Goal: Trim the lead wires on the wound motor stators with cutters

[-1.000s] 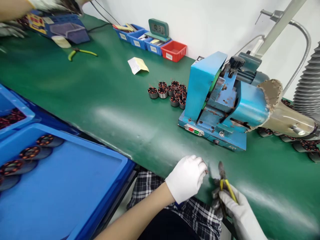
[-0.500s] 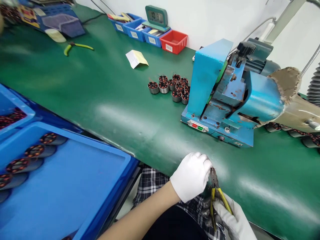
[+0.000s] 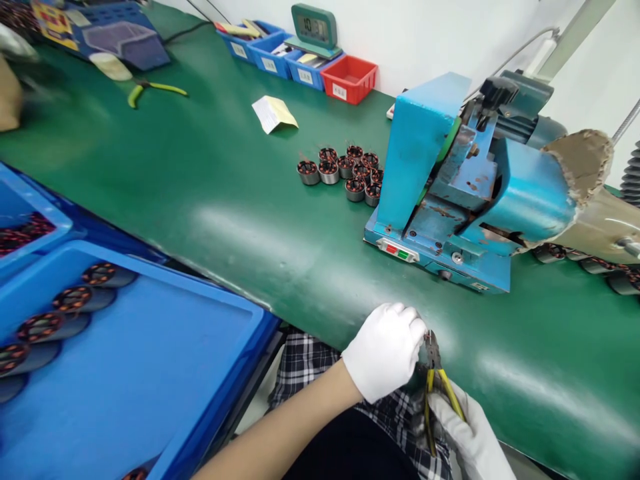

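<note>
My left hand [image 3: 384, 353], in a white glove, is closed with its back toward me near the bench's front edge. Whatever its fingers hold is hidden behind them; only a thin bit of wire seems to show by the fingertips. In a glove with darkened fingers, my right hand [image 3: 457, 423] grips yellow-handled pliers [image 3: 434, 357], which look like cutters. Their jaws point up and away, right beside the left fingertips, and the handles stand apart. Farther back on the green bench [image 3: 240, 193] sits a cluster of copper-wound motor stators [image 3: 329, 172].
A blue machine [image 3: 425, 160] with red and green buttons stands at the right. More stators [image 3: 103, 275] lie in a blue tray [image 3: 165, 373] at lower left. Along the wall are small blue bins, a red bin [image 3: 350, 79] and a clock [image 3: 314, 27]. Green-handled pliers [image 3: 167, 88] lie far left.
The pliers' handles have come slightly closer together, and the jaws stay at the left fingertips. The view has shifted a little. At far left, a blurred beige shape has come further into view.
</note>
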`<state>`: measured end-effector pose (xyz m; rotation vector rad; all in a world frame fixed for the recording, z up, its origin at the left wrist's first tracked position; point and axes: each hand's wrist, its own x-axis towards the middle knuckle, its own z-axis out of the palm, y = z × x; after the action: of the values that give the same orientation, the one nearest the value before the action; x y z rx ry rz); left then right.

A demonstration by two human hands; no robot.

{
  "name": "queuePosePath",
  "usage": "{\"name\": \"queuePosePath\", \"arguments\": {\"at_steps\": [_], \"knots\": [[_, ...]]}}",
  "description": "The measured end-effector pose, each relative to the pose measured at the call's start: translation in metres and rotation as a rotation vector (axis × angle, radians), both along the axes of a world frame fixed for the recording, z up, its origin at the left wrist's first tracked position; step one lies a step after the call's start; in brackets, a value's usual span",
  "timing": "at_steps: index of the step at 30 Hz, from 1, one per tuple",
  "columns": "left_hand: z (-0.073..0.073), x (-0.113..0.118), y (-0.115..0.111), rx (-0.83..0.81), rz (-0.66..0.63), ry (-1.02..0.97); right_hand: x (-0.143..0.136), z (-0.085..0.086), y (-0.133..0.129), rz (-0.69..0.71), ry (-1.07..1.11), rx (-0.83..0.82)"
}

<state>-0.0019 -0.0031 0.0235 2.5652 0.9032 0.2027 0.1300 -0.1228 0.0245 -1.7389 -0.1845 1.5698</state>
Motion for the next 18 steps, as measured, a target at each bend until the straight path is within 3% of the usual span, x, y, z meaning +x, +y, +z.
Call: {"name": "queuePosePath", "arguments": {"at_steps": [5, 8, 14, 18], "knots": [[0.000, 0.000, 0.001, 0.006, -0.010, 0.023, -0.017, -0.032, -0.012, -0.223, -0.016, 0.066], [0.000, 0.001, 0.001, 0.001, -0.025, 0.034, -0.028, -0.042, -0.014, -0.271, -0.025, 0.093], [0.000, 0.001, 0.002, -0.009, -0.061, 0.049, -0.018, -0.044, -0.011, -0.218, 0.033, 0.187], [-0.003, 0.000, 0.000, 0.004, -0.034, 0.003, -0.010, -0.034, -0.011, -0.205, 0.114, 0.253]]}}
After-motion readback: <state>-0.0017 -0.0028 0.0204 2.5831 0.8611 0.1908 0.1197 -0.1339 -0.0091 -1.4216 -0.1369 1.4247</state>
